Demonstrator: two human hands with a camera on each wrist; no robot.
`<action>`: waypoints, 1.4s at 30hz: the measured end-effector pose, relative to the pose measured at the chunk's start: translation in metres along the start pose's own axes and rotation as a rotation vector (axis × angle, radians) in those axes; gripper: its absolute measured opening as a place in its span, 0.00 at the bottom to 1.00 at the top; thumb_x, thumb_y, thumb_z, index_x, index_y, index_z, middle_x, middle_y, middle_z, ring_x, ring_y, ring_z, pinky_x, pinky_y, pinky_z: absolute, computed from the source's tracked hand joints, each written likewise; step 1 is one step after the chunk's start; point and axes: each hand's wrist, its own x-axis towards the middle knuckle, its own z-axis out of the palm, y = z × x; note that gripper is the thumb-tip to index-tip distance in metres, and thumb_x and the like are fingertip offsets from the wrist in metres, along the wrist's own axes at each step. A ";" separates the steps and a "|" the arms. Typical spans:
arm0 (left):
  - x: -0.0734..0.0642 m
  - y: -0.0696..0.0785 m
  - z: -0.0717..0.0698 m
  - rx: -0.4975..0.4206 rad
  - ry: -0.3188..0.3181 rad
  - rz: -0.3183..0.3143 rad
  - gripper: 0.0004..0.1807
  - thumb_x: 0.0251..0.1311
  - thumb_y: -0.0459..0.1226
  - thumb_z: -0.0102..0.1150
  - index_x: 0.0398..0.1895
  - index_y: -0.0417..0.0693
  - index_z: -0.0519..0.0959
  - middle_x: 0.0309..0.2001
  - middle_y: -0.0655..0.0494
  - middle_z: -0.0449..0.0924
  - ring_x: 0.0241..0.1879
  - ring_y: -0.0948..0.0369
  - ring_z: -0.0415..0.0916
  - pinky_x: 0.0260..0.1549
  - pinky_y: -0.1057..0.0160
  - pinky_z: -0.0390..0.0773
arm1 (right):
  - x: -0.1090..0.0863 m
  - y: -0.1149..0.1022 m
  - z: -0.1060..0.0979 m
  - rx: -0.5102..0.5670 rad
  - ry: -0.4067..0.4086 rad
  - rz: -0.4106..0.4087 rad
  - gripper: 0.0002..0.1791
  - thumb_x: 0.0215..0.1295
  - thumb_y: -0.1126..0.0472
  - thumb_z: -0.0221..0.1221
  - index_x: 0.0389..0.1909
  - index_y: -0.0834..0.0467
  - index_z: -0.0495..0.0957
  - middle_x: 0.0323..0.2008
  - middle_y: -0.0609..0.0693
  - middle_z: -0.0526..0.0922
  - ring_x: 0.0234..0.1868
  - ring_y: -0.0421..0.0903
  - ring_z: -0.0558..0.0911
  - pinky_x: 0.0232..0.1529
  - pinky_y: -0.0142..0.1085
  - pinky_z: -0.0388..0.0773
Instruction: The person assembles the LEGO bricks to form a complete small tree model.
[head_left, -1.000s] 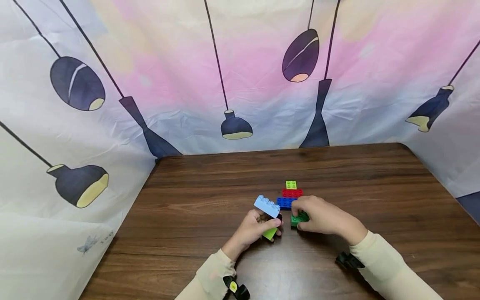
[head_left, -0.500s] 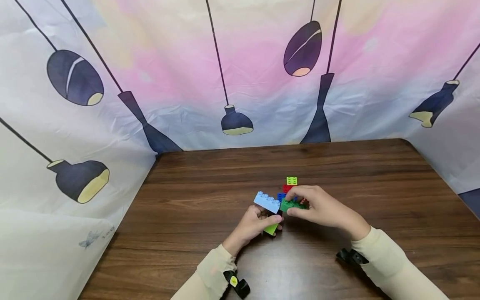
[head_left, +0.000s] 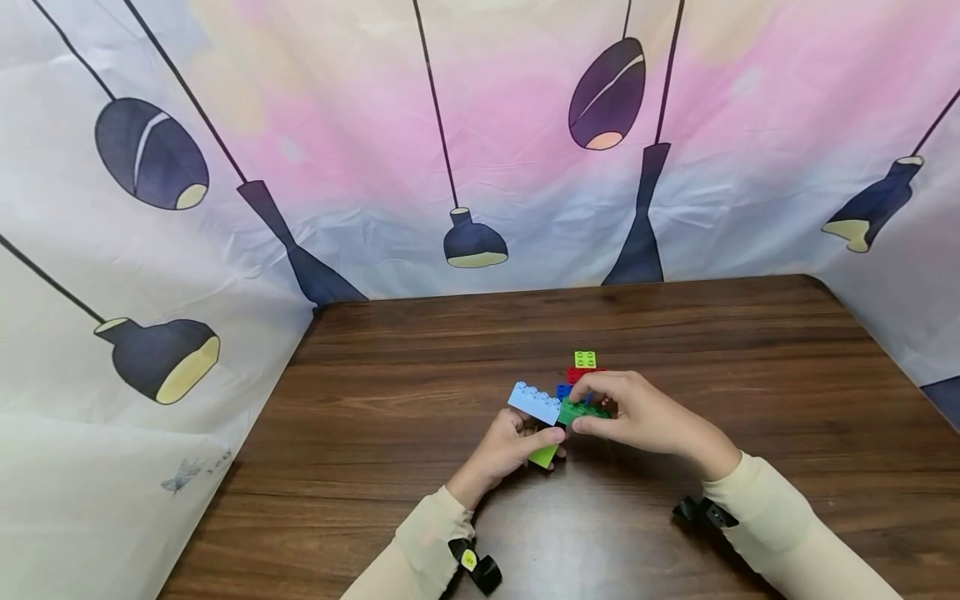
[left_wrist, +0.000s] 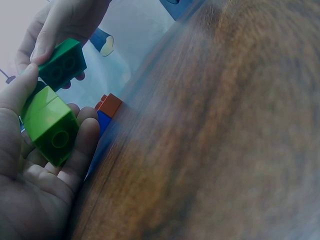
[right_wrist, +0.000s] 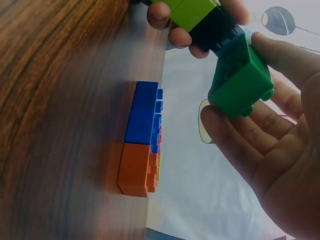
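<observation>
Cream sleeves come in from the bottom of the head view, and the left hand (head_left: 510, 446) sits lowest, just left of centre, its grip clenched round a small stack of bricks (head_left: 537, 417): a lime brick (left_wrist: 49, 125) lies against the palm, a black piece (right_wrist: 214, 31) shows above it in the right wrist view, and a light blue brick (head_left: 534, 402) tops the stack, tilted up to the left. Just to its right, the right hand (head_left: 645, 415) has its grip closed on a dark green brick (head_left: 581, 411), thumb below and fingers over the top, held off the table (head_left: 390, 375) and touching or nearly touching the stack's right end (which of the two cannot be told). Past the hands, lower middle of the frame, a row of bricks rests on the wood: a blue brick (right_wrist: 143, 112) nearest, a red brick (right_wrist: 135, 169) touching it behind, then a small yellow-green brick (head_left: 585, 359) farthest out. Beyond the table's far edge hangs a backdrop (head_left: 480, 125) printed with dark pendant lamps on pink and white.
</observation>
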 end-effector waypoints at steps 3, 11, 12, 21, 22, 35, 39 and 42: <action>-0.001 0.000 0.000 0.001 0.005 0.000 0.21 0.76 0.36 0.62 0.57 0.24 0.76 0.46 0.21 0.79 0.33 0.60 0.87 0.29 0.66 0.86 | 0.000 0.000 0.001 0.004 0.002 -0.005 0.09 0.70 0.60 0.70 0.47 0.53 0.83 0.42 0.42 0.86 0.36 0.36 0.80 0.32 0.34 0.81; -0.001 0.002 0.001 -0.004 0.016 -0.015 0.21 0.76 0.36 0.62 0.59 0.23 0.76 0.48 0.19 0.78 0.33 0.60 0.87 0.29 0.65 0.86 | 0.001 -0.002 0.003 0.012 -0.006 -0.002 0.09 0.70 0.59 0.70 0.47 0.52 0.83 0.41 0.41 0.85 0.35 0.36 0.79 0.31 0.35 0.81; -0.002 0.002 0.001 -0.004 0.019 -0.020 0.21 0.76 0.36 0.62 0.59 0.23 0.76 0.48 0.19 0.79 0.33 0.60 0.87 0.29 0.65 0.86 | 0.001 -0.002 0.004 0.013 -0.008 0.001 0.09 0.70 0.59 0.70 0.47 0.52 0.83 0.41 0.41 0.85 0.35 0.36 0.79 0.31 0.34 0.81; -0.003 0.004 0.002 0.008 0.040 -0.041 0.21 0.76 0.36 0.62 0.59 0.24 0.76 0.48 0.21 0.80 0.32 0.61 0.87 0.29 0.65 0.87 | 0.001 -0.002 0.007 0.030 -0.012 0.017 0.09 0.71 0.59 0.70 0.48 0.53 0.82 0.43 0.43 0.85 0.38 0.37 0.81 0.34 0.34 0.83; -0.003 0.004 0.002 0.010 0.041 -0.040 0.21 0.76 0.36 0.62 0.59 0.24 0.76 0.48 0.21 0.81 0.32 0.61 0.87 0.29 0.65 0.87 | 0.001 -0.002 0.007 0.031 -0.011 0.018 0.09 0.71 0.59 0.70 0.48 0.53 0.82 0.43 0.43 0.85 0.39 0.37 0.81 0.34 0.34 0.83; -0.004 0.001 0.000 0.019 0.048 -0.017 0.19 0.77 0.36 0.60 0.57 0.24 0.77 0.45 0.28 0.84 0.30 0.61 0.87 0.27 0.66 0.86 | 0.001 0.000 0.012 0.063 0.003 0.018 0.09 0.71 0.59 0.69 0.48 0.53 0.83 0.42 0.42 0.87 0.40 0.38 0.83 0.33 0.34 0.83; -0.004 0.002 0.001 0.020 0.047 -0.006 0.20 0.77 0.36 0.61 0.57 0.23 0.76 0.44 0.35 0.85 0.30 0.61 0.86 0.27 0.66 0.86 | 0.000 0.000 0.013 0.081 0.004 0.032 0.08 0.71 0.60 0.69 0.47 0.54 0.83 0.40 0.42 0.87 0.39 0.38 0.83 0.32 0.33 0.83; -0.004 0.003 0.001 0.023 0.048 0.005 0.21 0.77 0.36 0.61 0.57 0.22 0.76 0.44 0.38 0.86 0.30 0.61 0.86 0.27 0.67 0.86 | 0.000 -0.001 0.013 0.080 0.008 0.042 0.08 0.71 0.60 0.69 0.46 0.54 0.84 0.41 0.42 0.88 0.40 0.38 0.84 0.33 0.33 0.83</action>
